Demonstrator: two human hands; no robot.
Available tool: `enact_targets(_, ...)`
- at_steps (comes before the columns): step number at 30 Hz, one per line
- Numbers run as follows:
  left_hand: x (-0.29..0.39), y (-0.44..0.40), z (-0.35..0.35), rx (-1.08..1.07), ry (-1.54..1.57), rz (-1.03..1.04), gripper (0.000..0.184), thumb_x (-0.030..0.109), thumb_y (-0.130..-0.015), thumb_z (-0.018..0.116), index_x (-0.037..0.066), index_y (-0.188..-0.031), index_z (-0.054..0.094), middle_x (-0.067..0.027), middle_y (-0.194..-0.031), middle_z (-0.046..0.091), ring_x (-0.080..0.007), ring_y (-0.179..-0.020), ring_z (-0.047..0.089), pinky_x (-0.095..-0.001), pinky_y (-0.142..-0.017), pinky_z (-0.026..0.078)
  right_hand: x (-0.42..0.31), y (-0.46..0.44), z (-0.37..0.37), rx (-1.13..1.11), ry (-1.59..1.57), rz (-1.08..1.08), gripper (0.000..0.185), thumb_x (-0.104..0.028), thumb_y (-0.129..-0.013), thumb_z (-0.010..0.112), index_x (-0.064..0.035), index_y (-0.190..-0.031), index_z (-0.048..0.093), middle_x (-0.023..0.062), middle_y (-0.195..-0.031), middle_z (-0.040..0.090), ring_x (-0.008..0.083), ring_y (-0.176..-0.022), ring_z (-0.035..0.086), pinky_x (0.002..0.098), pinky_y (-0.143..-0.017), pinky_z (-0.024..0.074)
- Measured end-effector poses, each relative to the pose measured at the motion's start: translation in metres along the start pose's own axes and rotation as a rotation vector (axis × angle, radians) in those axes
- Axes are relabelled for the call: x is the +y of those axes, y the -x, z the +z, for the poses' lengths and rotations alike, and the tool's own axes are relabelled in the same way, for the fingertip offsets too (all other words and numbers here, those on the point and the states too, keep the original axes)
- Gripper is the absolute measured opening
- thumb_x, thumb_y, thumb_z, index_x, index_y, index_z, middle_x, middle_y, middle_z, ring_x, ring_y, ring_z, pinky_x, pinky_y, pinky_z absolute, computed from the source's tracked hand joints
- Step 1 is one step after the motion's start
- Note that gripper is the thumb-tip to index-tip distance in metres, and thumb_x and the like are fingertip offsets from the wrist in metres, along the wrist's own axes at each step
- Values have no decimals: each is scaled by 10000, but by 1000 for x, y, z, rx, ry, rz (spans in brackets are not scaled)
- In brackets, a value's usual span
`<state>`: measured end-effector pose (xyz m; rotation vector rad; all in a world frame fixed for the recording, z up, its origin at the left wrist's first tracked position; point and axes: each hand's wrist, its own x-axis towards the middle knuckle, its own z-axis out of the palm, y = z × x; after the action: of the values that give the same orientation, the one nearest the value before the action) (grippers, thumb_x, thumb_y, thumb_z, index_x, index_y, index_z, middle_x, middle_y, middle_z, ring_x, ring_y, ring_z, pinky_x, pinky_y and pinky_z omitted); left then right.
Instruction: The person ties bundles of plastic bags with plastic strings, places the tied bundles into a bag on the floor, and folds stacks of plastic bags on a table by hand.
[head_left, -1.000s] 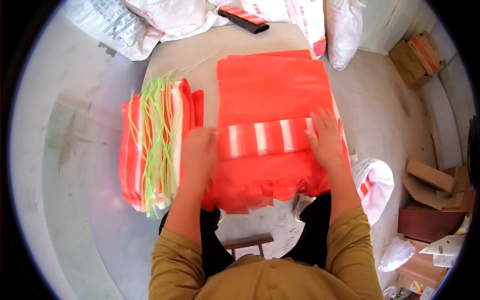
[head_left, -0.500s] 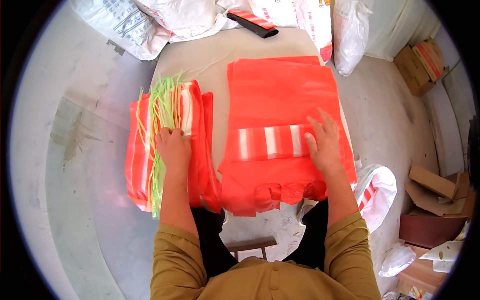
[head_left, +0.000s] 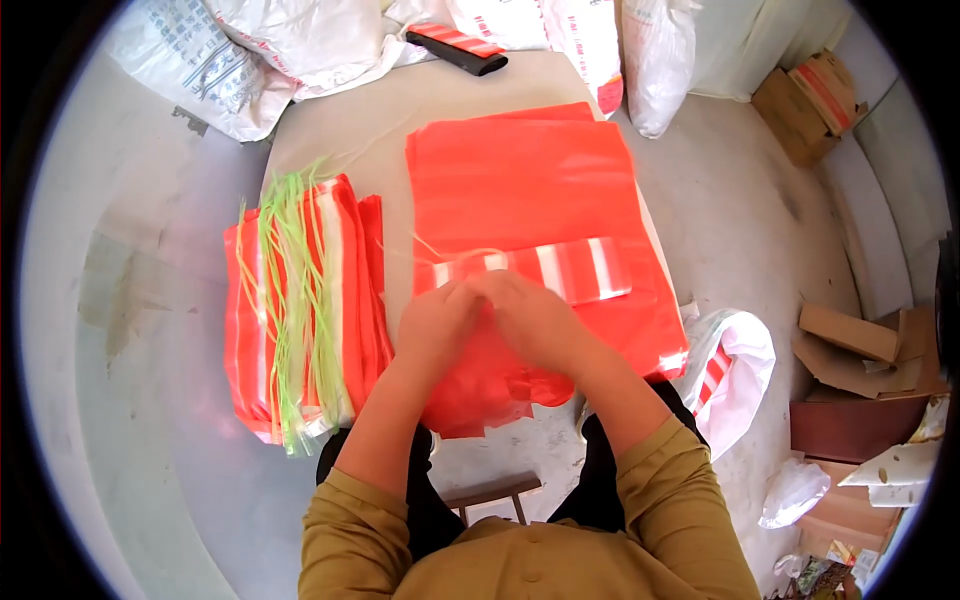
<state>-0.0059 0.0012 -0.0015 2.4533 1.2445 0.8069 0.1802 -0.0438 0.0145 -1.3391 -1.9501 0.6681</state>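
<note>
My left hand (head_left: 436, 322) and my right hand (head_left: 532, 318) meet over the near part of a red plastic sheet stack (head_left: 520, 180). Both have closed fingers, and a thin pale-yellow strand (head_left: 452, 252) runs out from between them. Beneath and beyond the hands, a folded red-and-white striped bundle (head_left: 585, 270) lies across the red sheets. To the left sits a pile of striped bags (head_left: 345, 290), with a bunch of green strips (head_left: 290, 300) draped over its top.
White printed sacks (head_left: 300, 45) line the far edge of the beige table (head_left: 385, 110). A black and striped roll (head_left: 457, 48) rests there. An open white sack (head_left: 735, 380) stands at the right, with cardboard boxes (head_left: 850, 345) beyond it on the floor.
My left hand went to the green strips on the left pile, then came back right. My right hand moved left to join it, and a strand now shows between them. The view shifted slightly.
</note>
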Motion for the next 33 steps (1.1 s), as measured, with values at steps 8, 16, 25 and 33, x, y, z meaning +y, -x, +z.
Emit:
enact_targets(8, 30, -18, 0, -196, -69, 66, 364, 158, -864, 750, 139, -1217, 663, -101, -1285, 621, -320, -909, 693, -429, -763, 565, 67, 8, -44, 151, 247, 41, 270, -89, -966, 580, -64, -1217, 678, 123, -1161, 669, 331, -1126, 621, 427, -929, 533)
enact_targets(16, 39, -26, 24, -228, -191, 58, 596, 99, -714, 774, 135, -1292, 635, -136, -1295, 606, -317, -928, 689, -422, -744, 573, 90, 9, -39, 194, 461, -33, 193, -105, -944, 643, -36, -1107, 718, 125, -1156, 694, 317, -1112, 621, 444, -1034, 472)
enact_targets(25, 40, -27, 32, -172, -306, 188, 545, 31, -677, 741, 121, -1208, 659, -74, -1125, 676, -288, -919, 674, -414, -685, 549, 93, 10, -56, -47, 320, 132, 208, -211, -972, 620, -38, -910, 718, 118, -930, 711, 322, -911, 648, 420, -839, 526)
enact_targets(33, 42, -28, -19, -297, -74, 190, 298, 63, -756, 740, 86, -1054, 739, -54, -951, 723, -298, -872, 679, -398, -716, 549, 78, 16, -96, -301, -383, 342, 201, -208, -997, 646, -30, -1036, 732, 74, -950, 736, 186, -910, 671, 330, -816, 519)
